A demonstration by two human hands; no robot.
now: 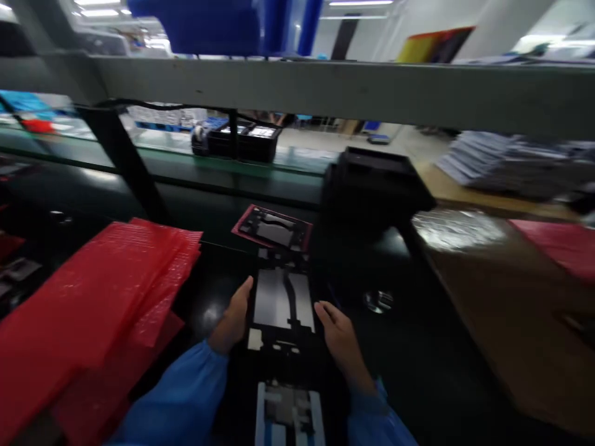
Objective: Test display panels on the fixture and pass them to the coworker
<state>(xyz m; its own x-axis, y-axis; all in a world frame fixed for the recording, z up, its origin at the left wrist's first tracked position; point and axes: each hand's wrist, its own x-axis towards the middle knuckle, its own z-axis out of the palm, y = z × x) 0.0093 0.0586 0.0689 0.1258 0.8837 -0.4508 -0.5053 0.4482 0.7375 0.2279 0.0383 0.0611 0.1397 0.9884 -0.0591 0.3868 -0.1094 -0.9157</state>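
My left hand (231, 316) and my right hand (340, 337) grip the opposite long edges of a black moulded tray (297, 322) with grey and white cut-out areas. It lies flat on the dark workbench (209, 279). Just beyond it is a similar black insert with a pink-red border (272, 229). Nearer me, below the held tray, is a white and blue framed piece (289, 412), partly cut off by the picture's bottom edge. Blue sleeves cover both my forearms.
A pile of red bubble bags (106, 291) lies left of my hands. Right of the bench are a brown cardboard sheet (502, 297) and a red sheet (558, 244). A black box (376, 186) stands ahead, beneath a grey shelf beam (325, 87).
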